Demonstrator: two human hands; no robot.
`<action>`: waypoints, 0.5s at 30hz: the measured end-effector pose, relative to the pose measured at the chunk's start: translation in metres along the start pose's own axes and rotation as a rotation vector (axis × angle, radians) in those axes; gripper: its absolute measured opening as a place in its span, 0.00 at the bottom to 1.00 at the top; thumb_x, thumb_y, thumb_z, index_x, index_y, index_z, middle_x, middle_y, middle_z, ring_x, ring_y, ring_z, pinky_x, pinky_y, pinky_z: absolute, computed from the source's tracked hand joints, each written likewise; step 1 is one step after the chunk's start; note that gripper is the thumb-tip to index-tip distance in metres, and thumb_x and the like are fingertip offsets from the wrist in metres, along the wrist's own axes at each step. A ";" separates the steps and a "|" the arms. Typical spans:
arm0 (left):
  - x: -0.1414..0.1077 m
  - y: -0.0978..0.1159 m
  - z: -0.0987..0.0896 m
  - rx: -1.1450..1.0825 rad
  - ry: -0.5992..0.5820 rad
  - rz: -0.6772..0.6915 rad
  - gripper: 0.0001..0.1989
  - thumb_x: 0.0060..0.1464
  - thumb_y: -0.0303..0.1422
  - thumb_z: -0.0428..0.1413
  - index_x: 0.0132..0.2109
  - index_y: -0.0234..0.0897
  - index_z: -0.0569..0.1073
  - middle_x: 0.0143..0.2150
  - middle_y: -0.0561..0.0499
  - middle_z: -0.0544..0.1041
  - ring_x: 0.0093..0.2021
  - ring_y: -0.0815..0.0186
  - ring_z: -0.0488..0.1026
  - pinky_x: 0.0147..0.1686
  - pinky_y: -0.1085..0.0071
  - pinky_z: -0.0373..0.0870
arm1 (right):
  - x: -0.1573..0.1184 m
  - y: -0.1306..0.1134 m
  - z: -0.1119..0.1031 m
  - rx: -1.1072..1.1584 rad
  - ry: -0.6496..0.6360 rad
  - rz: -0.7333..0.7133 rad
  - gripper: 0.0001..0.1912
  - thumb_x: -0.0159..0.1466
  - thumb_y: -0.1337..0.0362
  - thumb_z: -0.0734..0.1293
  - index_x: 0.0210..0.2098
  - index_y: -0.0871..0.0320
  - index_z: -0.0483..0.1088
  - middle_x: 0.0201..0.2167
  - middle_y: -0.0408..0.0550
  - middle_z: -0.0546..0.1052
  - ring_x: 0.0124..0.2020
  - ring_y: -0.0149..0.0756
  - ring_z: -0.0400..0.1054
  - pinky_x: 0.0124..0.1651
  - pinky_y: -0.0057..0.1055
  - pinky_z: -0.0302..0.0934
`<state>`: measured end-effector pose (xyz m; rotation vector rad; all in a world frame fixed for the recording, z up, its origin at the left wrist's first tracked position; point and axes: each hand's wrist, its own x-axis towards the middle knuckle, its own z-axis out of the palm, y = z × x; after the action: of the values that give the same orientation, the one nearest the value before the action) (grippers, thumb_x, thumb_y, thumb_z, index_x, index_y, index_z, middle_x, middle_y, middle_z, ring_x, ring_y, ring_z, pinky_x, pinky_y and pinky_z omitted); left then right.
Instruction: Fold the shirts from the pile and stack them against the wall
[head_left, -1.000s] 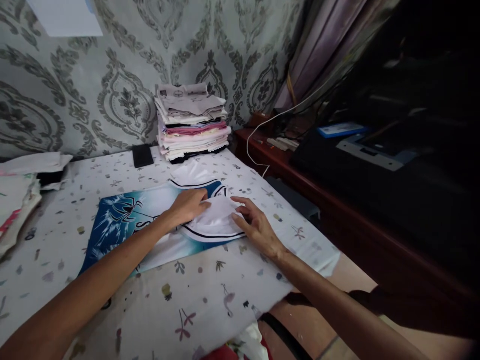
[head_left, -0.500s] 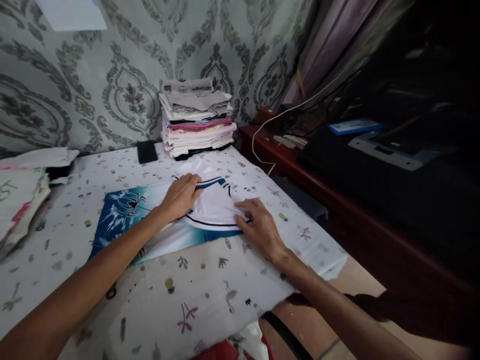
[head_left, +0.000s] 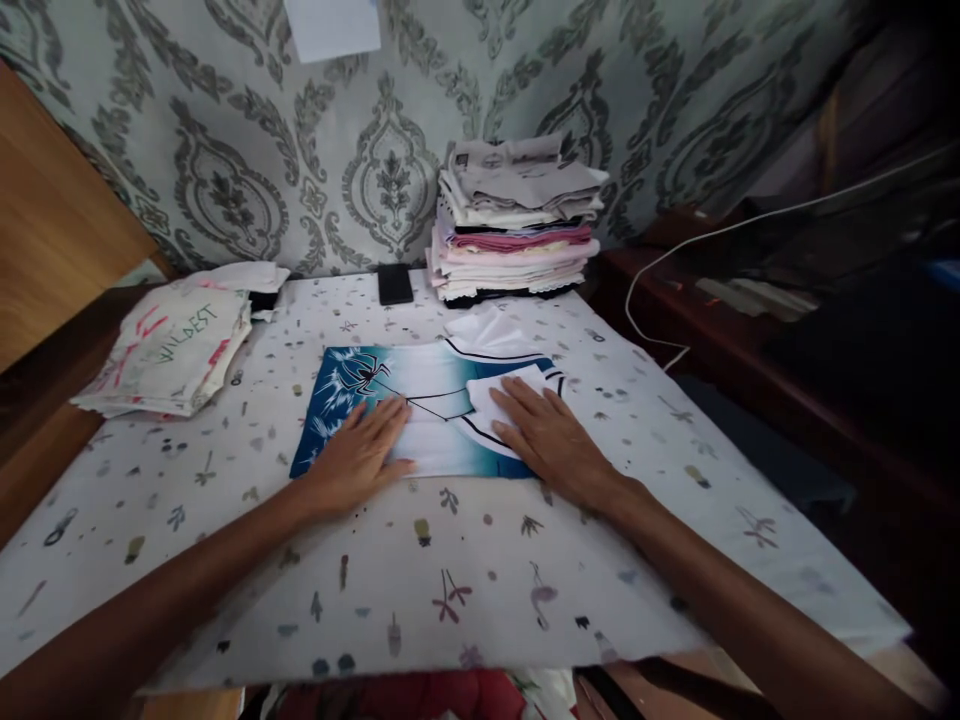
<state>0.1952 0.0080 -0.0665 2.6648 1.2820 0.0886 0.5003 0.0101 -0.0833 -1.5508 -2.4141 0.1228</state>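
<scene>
A blue and white garment [head_left: 442, 375] with a black spider print lies folded flat on the patterned white cloth of the table [head_left: 300, 590]. Its spider end points left, and a white part with black and blue trim is at the right. My left hand [head_left: 360, 455] rests on the garment's left half near its front edge, fingers spread. On the white part at the right lies my right hand [head_left: 551, 435], palm down with fingers apart. Neither hand grips anything.
Behind the garment, a tall stack of folded clothes [head_left: 517, 225] stands against the wall, beside a dark phone-like object [head_left: 395, 284]. At the left is a pile of folded fabric [head_left: 180, 340] with lettering. A white cable [head_left: 637, 310] hangs at the right.
The view has swung left. My left hand has moved off the trim toward the garment's spider end and spread flat. My right hand has gone from pinching near the edge to lying on the white part.
</scene>
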 end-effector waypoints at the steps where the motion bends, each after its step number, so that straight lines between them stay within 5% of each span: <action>1: -0.009 -0.012 -0.001 0.020 -0.002 -0.031 0.36 0.67 0.53 0.39 0.73 0.36 0.48 0.75 0.40 0.48 0.75 0.57 0.43 0.71 0.52 0.39 | -0.001 0.001 0.000 -0.001 -0.009 0.000 0.29 0.74 0.50 0.50 0.68 0.56 0.58 0.71 0.55 0.58 0.73 0.47 0.46 0.70 0.56 0.44; 9: -0.054 -0.066 0.005 0.109 0.102 -0.168 0.36 0.67 0.50 0.40 0.74 0.39 0.43 0.75 0.42 0.50 0.74 0.55 0.45 0.70 0.48 0.46 | -0.003 -0.004 -0.005 -0.001 -0.002 0.033 0.28 0.73 0.50 0.52 0.67 0.54 0.61 0.70 0.54 0.59 0.72 0.46 0.49 0.70 0.54 0.46; 15: -0.032 -0.086 -0.004 0.016 0.167 -0.184 0.33 0.66 0.52 0.40 0.73 0.46 0.51 0.75 0.49 0.51 0.73 0.53 0.50 0.69 0.51 0.50 | 0.020 0.012 -0.031 0.148 0.098 0.114 0.23 0.71 0.51 0.57 0.56 0.55 0.73 0.59 0.54 0.74 0.62 0.49 0.66 0.64 0.47 0.59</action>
<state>0.1085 0.0365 -0.0787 2.5837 1.5776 0.2816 0.5116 0.0307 -0.0526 -1.5874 -2.1897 0.2366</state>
